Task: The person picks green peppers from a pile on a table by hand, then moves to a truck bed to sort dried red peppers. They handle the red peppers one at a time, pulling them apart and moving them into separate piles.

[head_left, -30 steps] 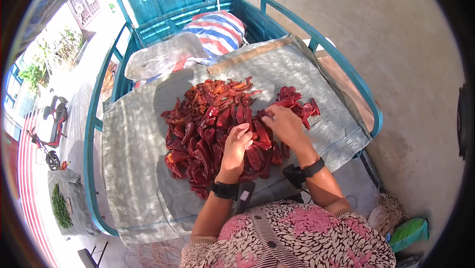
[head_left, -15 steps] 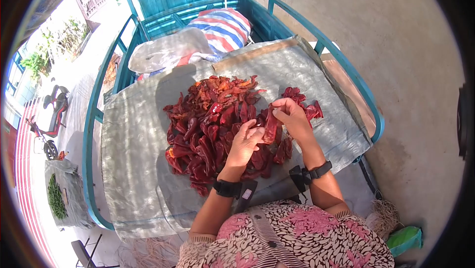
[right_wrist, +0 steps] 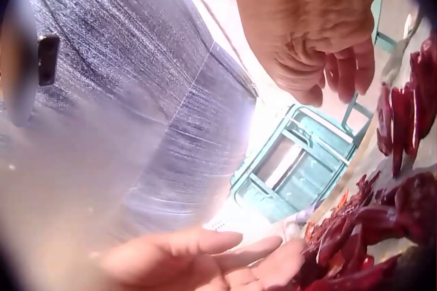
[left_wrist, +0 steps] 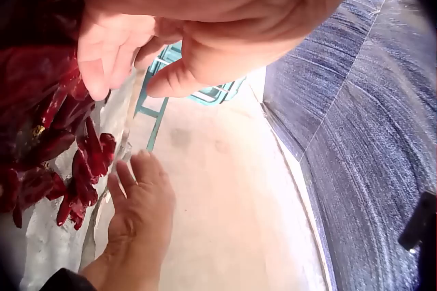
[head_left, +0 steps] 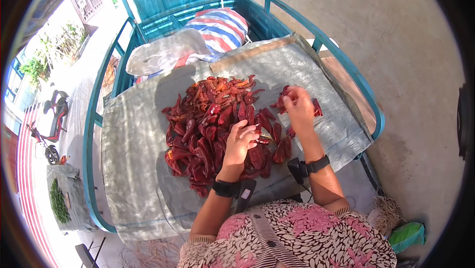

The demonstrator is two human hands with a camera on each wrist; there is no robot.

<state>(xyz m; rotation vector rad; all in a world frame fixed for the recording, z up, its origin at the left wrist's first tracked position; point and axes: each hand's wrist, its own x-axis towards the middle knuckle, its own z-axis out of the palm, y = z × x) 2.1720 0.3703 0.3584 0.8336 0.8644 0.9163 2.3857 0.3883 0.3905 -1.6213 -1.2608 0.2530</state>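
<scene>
A large heap of dried red peppers [head_left: 200, 142] lies on a grey-green sheet [head_left: 133, 169]. My left hand [head_left: 239, 144] is over the heap's right side, palm turned inward, fingers loosely bent and holding nothing. In the right wrist view the left hand [right_wrist: 205, 260] shows straight, spread fingers. My right hand [head_left: 298, 107] hovers over a smaller pile of red peppers [head_left: 317, 108] to the right and partly covers it. Its fingers [right_wrist: 346, 76] hang down in the right wrist view with no pepper between them.
The sheet covers the near part of a blue-green cart bed with side rails [head_left: 356, 82]. A striped sack [head_left: 220, 28] and a clear plastic bag [head_left: 166, 53] lie behind the heap. A scooter [head_left: 57, 119] stands at the left.
My right hand brought up a pepper near my left fingers, then carried it right to the smaller pile and let it go. The left hand stays nearly in place over the heap.
</scene>
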